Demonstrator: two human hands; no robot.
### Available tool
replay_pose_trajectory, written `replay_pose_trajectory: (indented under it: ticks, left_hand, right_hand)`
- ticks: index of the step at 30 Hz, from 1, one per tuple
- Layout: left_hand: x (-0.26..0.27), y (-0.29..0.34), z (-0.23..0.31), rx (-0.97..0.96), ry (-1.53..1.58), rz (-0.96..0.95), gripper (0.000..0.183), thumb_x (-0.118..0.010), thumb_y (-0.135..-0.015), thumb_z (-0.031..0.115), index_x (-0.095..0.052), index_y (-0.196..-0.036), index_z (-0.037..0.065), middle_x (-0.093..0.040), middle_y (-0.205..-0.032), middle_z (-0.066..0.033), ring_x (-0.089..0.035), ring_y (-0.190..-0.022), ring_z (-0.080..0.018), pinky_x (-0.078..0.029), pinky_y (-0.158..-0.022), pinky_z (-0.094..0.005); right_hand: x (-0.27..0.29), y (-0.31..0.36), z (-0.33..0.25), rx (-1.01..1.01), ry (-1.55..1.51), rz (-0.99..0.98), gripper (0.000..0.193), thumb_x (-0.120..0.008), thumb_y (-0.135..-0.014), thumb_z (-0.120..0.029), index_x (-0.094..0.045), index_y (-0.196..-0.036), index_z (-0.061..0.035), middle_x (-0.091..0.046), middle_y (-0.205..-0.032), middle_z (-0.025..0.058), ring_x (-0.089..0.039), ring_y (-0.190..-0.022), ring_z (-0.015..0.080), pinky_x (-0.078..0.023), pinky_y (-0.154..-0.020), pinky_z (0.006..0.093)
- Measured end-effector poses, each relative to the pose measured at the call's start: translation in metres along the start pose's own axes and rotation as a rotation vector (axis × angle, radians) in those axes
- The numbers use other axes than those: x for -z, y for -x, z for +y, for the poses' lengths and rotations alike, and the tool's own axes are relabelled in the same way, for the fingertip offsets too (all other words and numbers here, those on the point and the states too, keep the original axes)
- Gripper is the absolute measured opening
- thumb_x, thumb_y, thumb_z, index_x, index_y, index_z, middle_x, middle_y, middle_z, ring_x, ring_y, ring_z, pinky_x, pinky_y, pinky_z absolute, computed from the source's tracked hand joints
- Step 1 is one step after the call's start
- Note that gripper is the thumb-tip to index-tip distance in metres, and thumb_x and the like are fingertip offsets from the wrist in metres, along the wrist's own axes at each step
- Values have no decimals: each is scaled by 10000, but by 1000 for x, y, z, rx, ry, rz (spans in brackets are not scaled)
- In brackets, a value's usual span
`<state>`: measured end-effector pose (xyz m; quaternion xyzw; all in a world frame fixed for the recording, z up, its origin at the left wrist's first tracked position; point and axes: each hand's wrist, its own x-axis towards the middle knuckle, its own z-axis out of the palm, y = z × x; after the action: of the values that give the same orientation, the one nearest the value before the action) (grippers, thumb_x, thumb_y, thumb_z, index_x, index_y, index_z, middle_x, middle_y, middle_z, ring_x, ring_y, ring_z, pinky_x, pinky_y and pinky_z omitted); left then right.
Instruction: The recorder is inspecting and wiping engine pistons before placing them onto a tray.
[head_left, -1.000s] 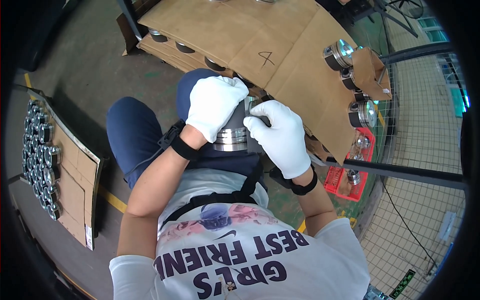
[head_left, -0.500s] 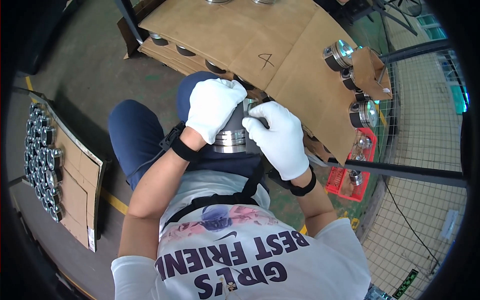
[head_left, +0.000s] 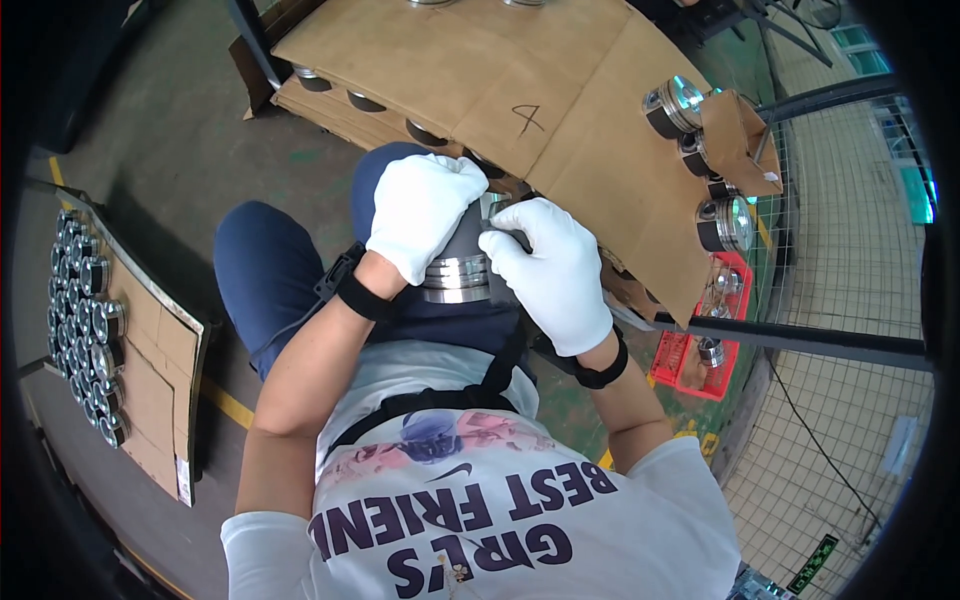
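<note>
A metal piston [head_left: 457, 281] with a dark grey skirt and bright ring grooves rests at my lap, its grooved end toward me. My left hand [head_left: 424, 212], in a white glove, is closed around the piston's upper left side. On the other side my right hand [head_left: 556, 268], also gloved in white, pinches a dark grey sheet-like piece [head_left: 502, 291] against the piston. That piece's exact kind is unclear, and much of it is hidden by the fingers.
Ahead stands a stack layered with cardboard [head_left: 430, 75], with pistons [head_left: 425, 132] between layers. More pistons [head_left: 725, 223] stand at its right edge beside a cardboard piece [head_left: 740, 140]. A red crate [head_left: 735, 375] is at right; a pallet [head_left: 160, 370] of pistons stands left.
Both hands stay on the piston with almost the same grip. The whole view has shifted very slightly; my right hand's fingers have moved a little.
</note>
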<state>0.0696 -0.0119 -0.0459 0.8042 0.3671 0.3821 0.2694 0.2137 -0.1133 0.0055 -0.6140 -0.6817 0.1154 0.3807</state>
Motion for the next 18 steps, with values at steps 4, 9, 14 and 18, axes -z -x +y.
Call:
replay_pose_trajectory:
  ticks: [4,9,14,18]
  left_hand:
    - [1,1,-4,-88,-143,-32,287,-629,-916,147,-596,-688,-24,-605,-614,-138,-588,-553,-218,-440,-557,-337]
    - [0,4,-5,-113,-105,-36,25,-640,-834,119,-648,-836,96,-639,-726,-115,-676,-721,-291,-519,-606,-390]
    - [-1,6,-7,-88,-143,-89,29,-638,-843,116,-656,-848,94,-642,-726,-116,-675,-710,-291,-518,-599,-395]
    - [3,3,-3,-165,-319,-108,36,-636,-854,121,-659,-844,95,-647,-733,-119,-676,-702,-289,-516,-586,-399]
  right_hand:
    - [-1,-1,-3,-16,-2,14,159,-789,-788,-38,-665,-884,-17,-654,-779,91,-660,-682,221,-515,-631,349]
    - [0,1,0,-19,25,-19,152,-772,-789,-110,-650,-874,-77,-656,-819,95,-667,-734,308,-537,-653,403]
    - [-3,-5,0,-86,-29,-24,160,-778,-789,-122,-650,-875,-81,-657,-821,95,-665,-727,307,-537,-648,408]
    - [-1,3,1,-18,20,-20,147,-768,-794,-113,-652,-878,-80,-663,-821,102,-667,-721,313,-537,-647,414]
